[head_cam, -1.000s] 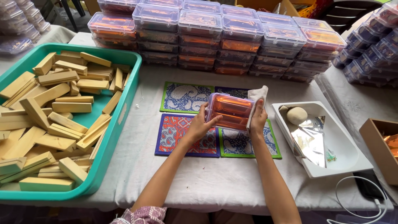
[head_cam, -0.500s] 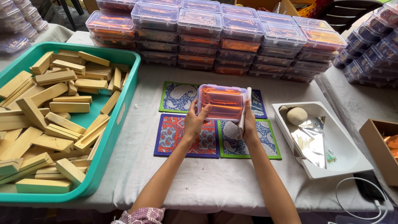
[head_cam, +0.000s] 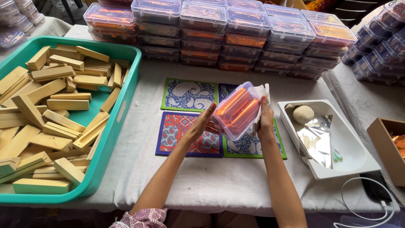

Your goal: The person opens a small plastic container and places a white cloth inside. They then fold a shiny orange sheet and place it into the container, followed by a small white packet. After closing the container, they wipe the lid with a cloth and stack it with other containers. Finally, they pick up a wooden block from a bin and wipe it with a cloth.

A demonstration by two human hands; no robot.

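You are tilting the clear lidded box (head_cam: 236,110) of orange-wrapped sticks, level a moment ago, at twelve o'clock above the patterned mats (head_cam: 190,133); left hand (head_cam: 201,123) flat-fingered against it, right hand (head_cam: 265,119) gripping, readying it for stacking.

left of the patterned mats (head_cam: 190,95) sits a teal tray (head_cam: 126,90) of wooden blocks (head_cam: 50,105); behind them, stacked clear boxes (head_cam: 219,29); right, a white tub (head_cam: 350,156).
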